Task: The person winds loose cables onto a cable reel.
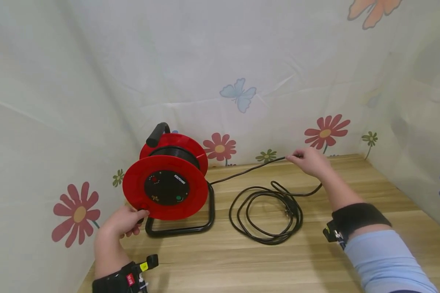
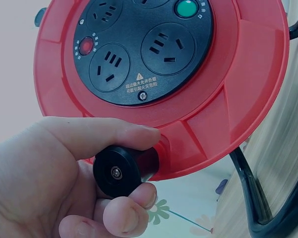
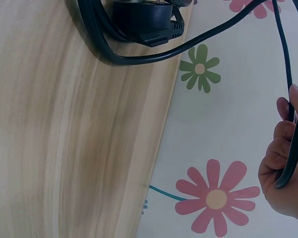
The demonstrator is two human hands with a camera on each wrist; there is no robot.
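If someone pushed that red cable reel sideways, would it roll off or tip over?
Probably neither. The red cable reel sits in a black tube stand with a wide foot flat on the wooden table, so it likely slides rather than rolls. With black cable wound on its drum, it probably feels fairly heavy. The left hand grips its crank knob, steadying it.

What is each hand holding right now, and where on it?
The left hand grips the black crank knob on the red cable reel. The right hand pinches the black cable along its stretch off the reel.

Black wrist straps (image 1: 359, 217) with cameras, light-blue sleeve (image 1: 385, 260).
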